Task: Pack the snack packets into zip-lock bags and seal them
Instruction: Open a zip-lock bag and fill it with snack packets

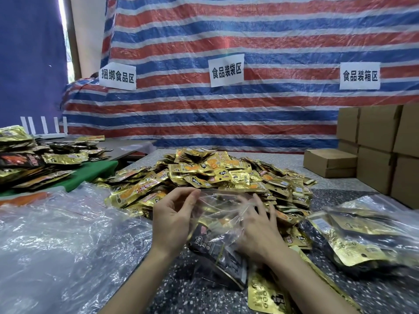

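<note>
Your left grip [174, 218] is pinching the zip-lock bag [217, 207] at its mouth over the desk [170, 291]; right grip [256, 227] is pressing it w/ straight, spread fingers. Film is looking thin, limp & slippery; be holding the zip edge.

Packet heap [217, 175] behind zip-lock bag [217, 214]

Two bare forearms [138, 274] — left hand [172, 219], right hand [257, 230].

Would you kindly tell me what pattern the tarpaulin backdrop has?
The tarpaulin has red, blue and white stripes; head view.
</note>
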Available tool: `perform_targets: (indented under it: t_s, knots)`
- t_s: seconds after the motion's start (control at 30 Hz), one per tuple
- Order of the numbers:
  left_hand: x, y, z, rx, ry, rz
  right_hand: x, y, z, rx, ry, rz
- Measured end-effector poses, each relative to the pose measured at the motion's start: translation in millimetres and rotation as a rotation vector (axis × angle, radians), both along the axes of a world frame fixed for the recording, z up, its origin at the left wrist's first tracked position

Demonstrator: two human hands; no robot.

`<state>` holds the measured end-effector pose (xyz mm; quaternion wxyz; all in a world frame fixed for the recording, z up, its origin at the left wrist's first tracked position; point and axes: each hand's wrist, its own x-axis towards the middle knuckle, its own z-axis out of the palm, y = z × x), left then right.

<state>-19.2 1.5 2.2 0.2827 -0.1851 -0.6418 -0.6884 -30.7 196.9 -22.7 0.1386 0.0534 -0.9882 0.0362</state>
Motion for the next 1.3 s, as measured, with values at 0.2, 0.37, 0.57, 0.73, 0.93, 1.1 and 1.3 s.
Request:
perform_targets:
  t_s: [0.2,0.37,0.57,0.73,0.93,1.1,1.3]
  knots:
    - [-1.0,-0.5,0.2,0.000,-0.001,0.026,8.9,11.6,23.7,-0.577,0.451,0.056]
    - [0.2,-0.1,1.1,-0.009,0.002,0.024,18.4,17.4,26.3,-0.875,0.620,-0.021]
    - [0.8,-1.1,0.3,0.012,-0.014,-0.002,17.5,27.4,33.4,-1.271,0.655,-0.117]
    - [0.4,0.4,0.5,-0.020,0.017,0.000,28.1,31.4,53.2,-1.772,0.702,0.035]
    - [1.0,0.8,0.6,-0.013,0.032,-0.012,33.7,28.8,62.3,-2.287,0.251,0.486]
    - [2.5,0.3,1.4,0.058,0.039,-0.042,29.7,19.8,51.0,-1.837,0.191,0.447]
    - [3.9,0.2,3.4,0.086,0.064,-0.040,36.2,16.8,45.5,-1.428,-0.007,0.426]
